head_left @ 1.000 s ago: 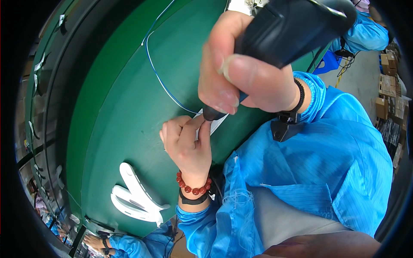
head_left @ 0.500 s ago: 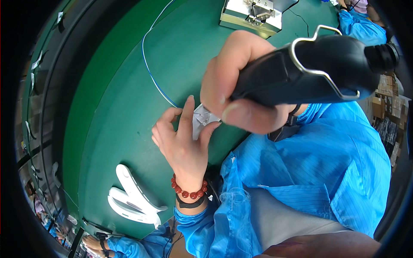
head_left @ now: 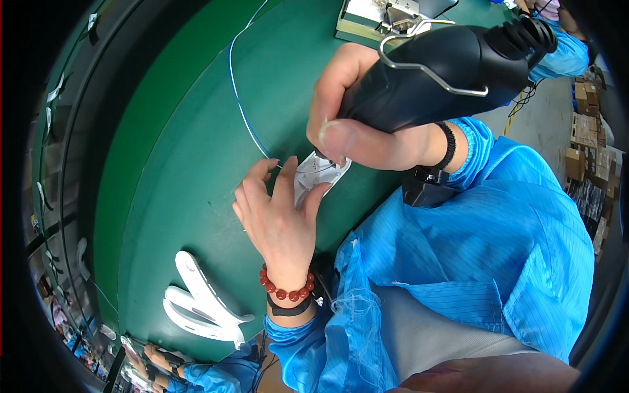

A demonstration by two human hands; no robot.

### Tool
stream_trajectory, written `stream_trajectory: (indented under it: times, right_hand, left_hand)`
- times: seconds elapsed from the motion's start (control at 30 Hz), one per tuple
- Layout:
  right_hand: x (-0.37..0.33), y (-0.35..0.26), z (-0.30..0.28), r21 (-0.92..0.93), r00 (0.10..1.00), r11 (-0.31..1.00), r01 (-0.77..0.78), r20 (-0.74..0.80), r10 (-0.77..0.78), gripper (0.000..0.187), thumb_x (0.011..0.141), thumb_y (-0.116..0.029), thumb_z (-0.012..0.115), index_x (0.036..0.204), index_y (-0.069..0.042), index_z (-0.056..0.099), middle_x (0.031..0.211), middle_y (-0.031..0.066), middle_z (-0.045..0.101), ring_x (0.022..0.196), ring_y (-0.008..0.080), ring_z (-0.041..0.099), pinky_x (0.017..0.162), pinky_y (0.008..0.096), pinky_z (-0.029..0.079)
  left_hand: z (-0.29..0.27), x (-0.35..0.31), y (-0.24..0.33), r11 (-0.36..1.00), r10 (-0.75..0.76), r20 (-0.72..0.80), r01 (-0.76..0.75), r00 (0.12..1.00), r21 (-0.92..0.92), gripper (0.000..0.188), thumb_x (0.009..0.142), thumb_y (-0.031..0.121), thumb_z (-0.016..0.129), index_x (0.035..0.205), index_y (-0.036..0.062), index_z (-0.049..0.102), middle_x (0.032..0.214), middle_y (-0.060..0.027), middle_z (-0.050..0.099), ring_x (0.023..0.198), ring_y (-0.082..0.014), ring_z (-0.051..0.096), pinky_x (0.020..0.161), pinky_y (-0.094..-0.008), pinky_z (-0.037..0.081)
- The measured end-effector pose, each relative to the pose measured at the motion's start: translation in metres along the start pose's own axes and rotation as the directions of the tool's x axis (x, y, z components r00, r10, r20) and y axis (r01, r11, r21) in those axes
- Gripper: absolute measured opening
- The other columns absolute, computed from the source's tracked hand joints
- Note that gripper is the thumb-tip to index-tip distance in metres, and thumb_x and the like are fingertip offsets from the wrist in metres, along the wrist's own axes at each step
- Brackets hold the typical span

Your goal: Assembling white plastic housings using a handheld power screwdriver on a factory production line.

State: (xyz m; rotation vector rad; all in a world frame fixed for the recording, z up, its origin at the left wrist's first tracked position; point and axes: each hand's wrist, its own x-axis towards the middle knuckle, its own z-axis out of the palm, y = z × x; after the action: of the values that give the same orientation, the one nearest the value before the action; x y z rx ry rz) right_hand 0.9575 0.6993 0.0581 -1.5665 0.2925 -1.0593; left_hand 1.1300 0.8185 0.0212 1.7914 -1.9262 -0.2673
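Note:
My right hand (head_left: 354,124) is wrapped round a black electric screwdriver (head_left: 426,78) with a wire hanging loop on its body. Its tip end points down at a white plastic shell (head_left: 313,178) on the green table, but my fingers hide the bit. With thumb and fingers, my left hand (head_left: 275,216) grips that shell from the near left side. A thin blue-and-white cable (head_left: 240,105) runs from the far edge to the shell, passing by my left fingertips. Thin wires show inside the shell.
Several curved white plastic parts (head_left: 203,301) lie on the green table (head_left: 177,196) at the near left. A metal-topped device (head_left: 370,19) stands at the far side. Other people in blue sleeves (head_left: 216,370) work at the lower left and upper right.
My right hand and the screwdriver have shifted to the left and away from me, uncovering more of the white shell. My left hand has barely moved; the cable has swung slightly right.

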Motion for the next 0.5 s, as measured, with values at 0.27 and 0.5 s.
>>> stream_trajectory:
  times: [0.27, 0.5]
  right_hand:
    - [-0.003, 0.005, -0.002, -0.004, 1.000, 1.000, -0.028, 0.014, 0.028, 0.019, 0.093, -0.001, 0.065, 0.103, -0.002, 0.048, 0.077, 0.0102, 0.064, 0.065, 0.0130, 0.062, 0.057, 0.0270, 0.051]
    - [0.001, 0.011, -0.001, -0.057, 0.997, 0.997, -0.058, -0.045, 0.056, 0.021, 0.088, 0.002, 0.068, 0.100, -0.001, 0.051, 0.081, 0.0096, 0.066, 0.067, 0.0106, 0.061, 0.059, 0.0256, 0.050]
  left_hand:
    - [0.000, 0.001, 0.001, 1.000, -0.001, 0.005, 0.001, 1.000, -0.006, 0.047, 0.075, 0.032, 0.085, 0.113, 0.0079, 0.072, 0.118, -0.0074, 0.058, 0.099, -0.0272, 0.057, 0.084, -0.0405, 0.043]
    - [0.003, 0.005, 0.004, 0.993, -0.110, 0.076, 0.114, 0.991, -0.042, 0.042, 0.075, 0.033, 0.085, 0.106, 0.0077, 0.073, 0.118, -0.0056, 0.060, 0.090, -0.0273, 0.064, 0.075, -0.0407, 0.049]
